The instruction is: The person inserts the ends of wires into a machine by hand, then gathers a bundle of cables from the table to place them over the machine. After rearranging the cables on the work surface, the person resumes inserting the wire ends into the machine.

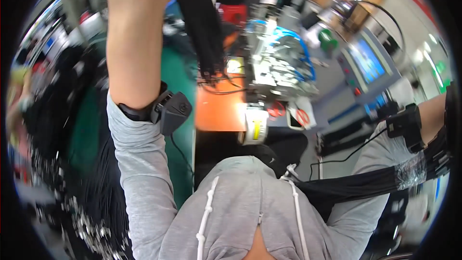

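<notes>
Head view: my left hand's fingers, cut off at 12 o'clock, can't be judged, the right hand unseen, while the black wire bundle [204, 24] dangling over the orange surface [219, 108] could snag.

cables [202, 24] left — machine [281, 62] right

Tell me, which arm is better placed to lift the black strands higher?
Probably the left. The left arm is raised, with the black strands hanging beside it. The right arm is low.
</notes>
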A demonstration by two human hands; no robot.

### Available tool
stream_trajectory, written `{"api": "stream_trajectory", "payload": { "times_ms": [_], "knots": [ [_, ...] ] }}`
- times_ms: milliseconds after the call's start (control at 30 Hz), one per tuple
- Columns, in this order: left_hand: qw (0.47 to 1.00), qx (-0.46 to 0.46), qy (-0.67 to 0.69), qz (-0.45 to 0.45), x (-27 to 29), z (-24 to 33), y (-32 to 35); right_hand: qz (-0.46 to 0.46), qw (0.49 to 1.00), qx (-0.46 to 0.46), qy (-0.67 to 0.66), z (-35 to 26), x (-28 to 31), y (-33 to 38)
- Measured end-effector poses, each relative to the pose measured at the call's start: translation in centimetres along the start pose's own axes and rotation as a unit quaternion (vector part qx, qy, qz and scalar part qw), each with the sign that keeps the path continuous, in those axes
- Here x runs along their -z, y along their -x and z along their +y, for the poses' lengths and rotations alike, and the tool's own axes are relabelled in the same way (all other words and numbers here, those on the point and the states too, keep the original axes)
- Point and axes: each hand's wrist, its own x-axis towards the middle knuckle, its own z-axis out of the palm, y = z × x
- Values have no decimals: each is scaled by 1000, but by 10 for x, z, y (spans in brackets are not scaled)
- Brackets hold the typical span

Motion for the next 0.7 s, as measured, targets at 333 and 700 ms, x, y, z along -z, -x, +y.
{"api": "stream_trajectory", "payload": {
  "times_ms": [333, 700],
  "knots": [
    [936, -188, -282, 91, 206, 130, 16, -278, 938, 101, -182, -110, -327, 20],
    [995, 15, 20, 93, 52, -2, 76, -263, 907, 43, -325, -27, -349, -38]
  ]
}}
